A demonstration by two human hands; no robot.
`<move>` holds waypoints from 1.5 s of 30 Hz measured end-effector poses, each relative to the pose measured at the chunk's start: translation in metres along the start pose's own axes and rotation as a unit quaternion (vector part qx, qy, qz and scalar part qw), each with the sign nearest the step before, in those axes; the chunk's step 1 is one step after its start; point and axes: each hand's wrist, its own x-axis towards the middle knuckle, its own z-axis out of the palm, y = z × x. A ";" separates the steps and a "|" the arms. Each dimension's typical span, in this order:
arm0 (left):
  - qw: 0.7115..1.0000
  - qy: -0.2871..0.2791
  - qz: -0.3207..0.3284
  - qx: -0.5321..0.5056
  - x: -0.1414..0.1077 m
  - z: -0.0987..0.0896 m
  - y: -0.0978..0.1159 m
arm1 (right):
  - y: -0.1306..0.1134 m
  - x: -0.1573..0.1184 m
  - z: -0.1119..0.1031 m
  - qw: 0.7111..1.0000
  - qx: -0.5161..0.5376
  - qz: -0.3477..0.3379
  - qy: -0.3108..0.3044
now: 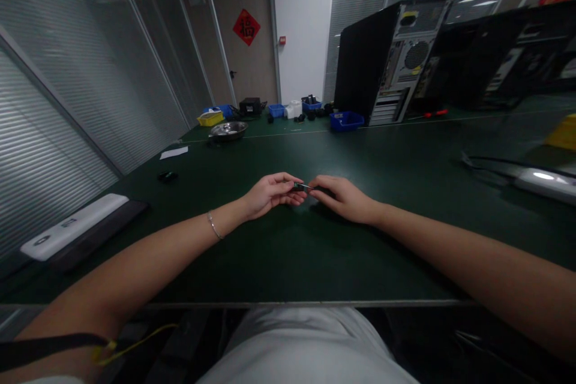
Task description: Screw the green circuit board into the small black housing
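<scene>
Near the middle of the green table [288, 264], my left hand [273, 194] pinches a small dark and green piece [299, 186], too small to make out in detail. Facing it from the right, my right hand [341, 197] has its fingers closed on a thin, metallic-looking end at the piece's right side. Whether that thin end is part of the piece or a separate tool cannot be told. Both hands are just above the tabletop, with only a small gap between their fingertips.
A white and dark long device [74, 227] lies at the left, near a small black item [168, 176] and white paper [174, 153]. Farther back are a metal bowl [228, 131], a blue tray [346, 121] and a computer case [391, 60]. A white device [546, 183] lies right.
</scene>
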 end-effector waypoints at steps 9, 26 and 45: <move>0.999 0.048 0.013 0.009 0.002 0.005 -0.002 | 0.003 0.000 -0.003 0.999 -0.029 0.010 0.008; 0.990 0.141 0.024 0.017 0.007 -0.002 -0.002 | 0.003 0.001 -0.008 0.998 -0.055 -0.018 -0.034; 0.984 0.081 0.051 0.152 0.001 0.002 0.000 | 0.006 0.000 -0.007 0.998 -0.057 0.002 0.015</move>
